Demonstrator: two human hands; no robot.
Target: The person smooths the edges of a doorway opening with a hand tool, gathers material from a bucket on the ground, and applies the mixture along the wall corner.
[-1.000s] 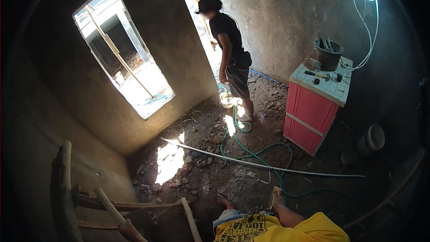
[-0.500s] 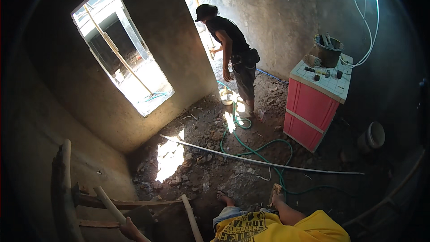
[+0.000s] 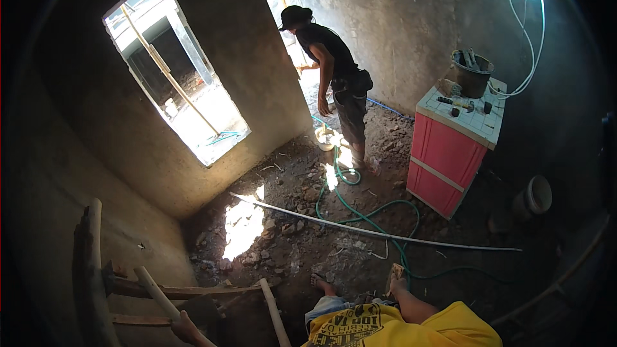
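Observation:
At the lower left, my left hand (image 3: 185,329) is closed around the lower end of a round wooden pole (image 3: 156,290). My right hand (image 3: 400,282), below the middle of the view, holds a small flat tan piece (image 3: 396,272), whose kind I cannot make out. The right forearm comes out of a yellow sleeve. Near the left hand, a wooden plank (image 3: 186,293) crosses behind the pole, and another pale pole (image 3: 275,311) leans to its right. My bare foot (image 3: 323,284) shows beyond the yellow shirt.
A co-worker (image 3: 331,58) in dark clothes bends by the doorway. A green hose (image 3: 366,216) and a long pale pipe (image 3: 379,229) lie on rubble. A pink cabinet (image 3: 443,167) carries a dark bucket (image 3: 472,80) and a hammer (image 3: 457,103). A pale bucket (image 3: 536,194) lies tilted at right.
The co-worker's forward hand has shifted slightly left towards the door edge, and the hanging hand has moved a little. My own hands have stayed nearly still.

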